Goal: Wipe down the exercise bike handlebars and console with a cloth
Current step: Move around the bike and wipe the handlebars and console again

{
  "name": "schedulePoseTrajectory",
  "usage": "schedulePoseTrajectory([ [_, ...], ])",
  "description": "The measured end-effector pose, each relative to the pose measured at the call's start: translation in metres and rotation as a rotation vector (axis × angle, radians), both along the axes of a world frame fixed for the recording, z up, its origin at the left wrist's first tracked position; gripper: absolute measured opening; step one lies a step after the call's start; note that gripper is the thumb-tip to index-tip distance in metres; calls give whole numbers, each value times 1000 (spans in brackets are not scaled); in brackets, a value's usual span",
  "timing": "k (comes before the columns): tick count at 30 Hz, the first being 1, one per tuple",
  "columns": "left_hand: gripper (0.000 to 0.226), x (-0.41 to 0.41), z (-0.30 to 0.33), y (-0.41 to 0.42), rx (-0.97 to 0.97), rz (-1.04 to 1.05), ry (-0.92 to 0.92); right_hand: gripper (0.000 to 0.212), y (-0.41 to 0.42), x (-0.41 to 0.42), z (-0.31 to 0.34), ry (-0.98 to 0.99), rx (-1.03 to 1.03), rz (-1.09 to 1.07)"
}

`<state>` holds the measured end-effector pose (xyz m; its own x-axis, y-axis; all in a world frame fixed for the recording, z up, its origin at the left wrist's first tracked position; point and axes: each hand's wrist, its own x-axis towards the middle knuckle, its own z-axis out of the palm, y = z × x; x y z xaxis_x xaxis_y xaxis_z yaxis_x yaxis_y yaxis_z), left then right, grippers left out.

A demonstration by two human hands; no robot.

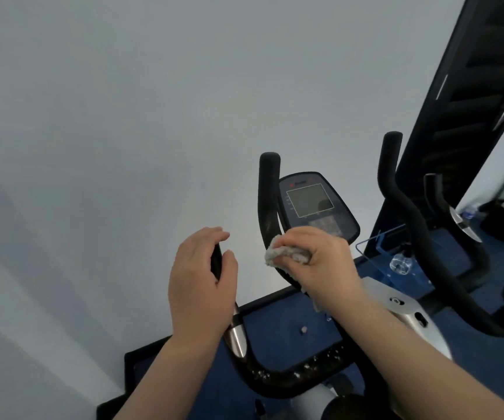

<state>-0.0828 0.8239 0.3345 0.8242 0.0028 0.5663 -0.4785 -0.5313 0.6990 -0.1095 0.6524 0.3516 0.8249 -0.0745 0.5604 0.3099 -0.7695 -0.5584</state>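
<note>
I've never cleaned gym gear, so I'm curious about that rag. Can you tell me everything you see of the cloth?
The cloth is a small, light grey rag with a fuzzy, towel-like look. It is bunched into a wad, gripped by the right hand, whose fingers curl round it. It is pressed against the black handlebar just below the console. A loose end hangs down under the wrist. The hand hides most of it.

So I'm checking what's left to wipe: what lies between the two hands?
In the head view, only pale wall shows between the left hand gripping the handlebar and the right hand holding the cloth; nothing else.
</note>
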Motion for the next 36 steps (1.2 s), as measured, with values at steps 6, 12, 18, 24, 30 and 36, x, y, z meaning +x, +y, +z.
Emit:
schedulePoseTrajectory([
  [6,26,6,9,5,2,-23,19,12,0,42,10,-167,205,-229],
  [12,18,21,19,1,140,-85,92,15,5,38,1,-200,-212,-55],
  [18,19,19,15,1,139,-85,132,10,2,47,4,-280,521,-429],
  [24,16,19,14,-1,141,-51,107,14,8,48,9,-17,662,-192],
  [30,16,20,12,1,139,-59,116,12,-18,63,71,-120,611,-149],
  [36,15,21,12,3,138,-62,122,16,-16,79,112,16,-205,23],
])
